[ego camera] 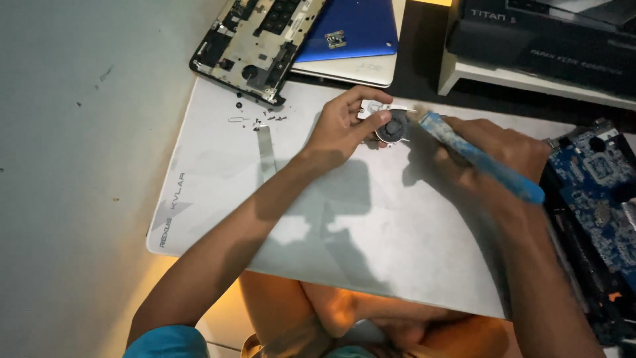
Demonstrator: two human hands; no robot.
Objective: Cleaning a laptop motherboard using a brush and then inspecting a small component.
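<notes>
My left hand (344,126) pinches a small round cooling fan (392,128) against the white mat (218,192), thumb and fingers around its pale housing. My right hand (500,149) grips a blue-handled brush (480,159), its tip resting at the fan's right edge. Both forearms reach in from the bottom of the view.
A bare laptop chassis frame (255,43) lies at the top left, beside a blue laptop lid (351,26) on a white one. Small screws (268,119) and a flat ribbon strip (266,149) lie on the mat. A blue circuit board (599,192) sits at right, a black box (543,33) behind.
</notes>
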